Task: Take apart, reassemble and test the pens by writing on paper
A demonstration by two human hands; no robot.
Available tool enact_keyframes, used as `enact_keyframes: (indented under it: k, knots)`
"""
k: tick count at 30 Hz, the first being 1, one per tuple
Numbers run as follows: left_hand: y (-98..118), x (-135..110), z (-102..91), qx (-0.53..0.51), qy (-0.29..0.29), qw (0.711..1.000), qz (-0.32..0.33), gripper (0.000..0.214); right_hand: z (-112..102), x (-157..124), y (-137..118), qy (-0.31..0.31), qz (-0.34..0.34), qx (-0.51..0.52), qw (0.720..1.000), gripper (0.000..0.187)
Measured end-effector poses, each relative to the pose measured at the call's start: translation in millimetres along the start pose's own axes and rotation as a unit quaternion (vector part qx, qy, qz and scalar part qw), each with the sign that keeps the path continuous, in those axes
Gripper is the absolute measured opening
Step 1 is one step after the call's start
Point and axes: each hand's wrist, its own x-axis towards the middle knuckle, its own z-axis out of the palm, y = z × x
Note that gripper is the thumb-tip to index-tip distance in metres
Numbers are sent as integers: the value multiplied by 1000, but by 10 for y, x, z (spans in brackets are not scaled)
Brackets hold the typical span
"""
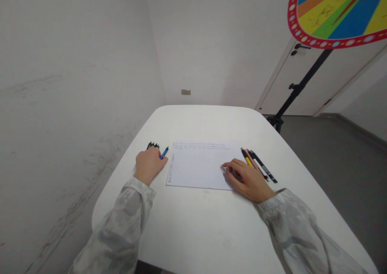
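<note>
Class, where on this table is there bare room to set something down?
The table is bare from the paper to the table's far edge, and on the near side between the left sleeve and right sleeve. Crowded: left of the paper, with the left hand at some pens, and the paper's right side, with the right hand beside other pens.

Free tabletop beyond paper and pens

Quantities: tabletop, one; paper, one; hands, two: left, right; right-side pens, four visible; blue pen, one; dark pens at left, several, partly hidden; wheel, one.
</note>
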Motion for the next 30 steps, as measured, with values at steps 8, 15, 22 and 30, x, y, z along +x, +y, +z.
enact_keyframes:
  k: [8,15,22,30]
  knots:
    - [125,-70,-87,-161,128,979,-12,20,39,-9,120,58,3,-34,998,21]
    - [553,-307,95,-536,127,828,101,24,44,25,-30,98,-17,6,995,11]
    - [934,-431,179,-655,-12,749,103,25,123,67,-197,53,-61,79,994,18]
    - [916,-473,226,-640,-68,754,133,29,166,82,-211,26,-34,80,996,20]
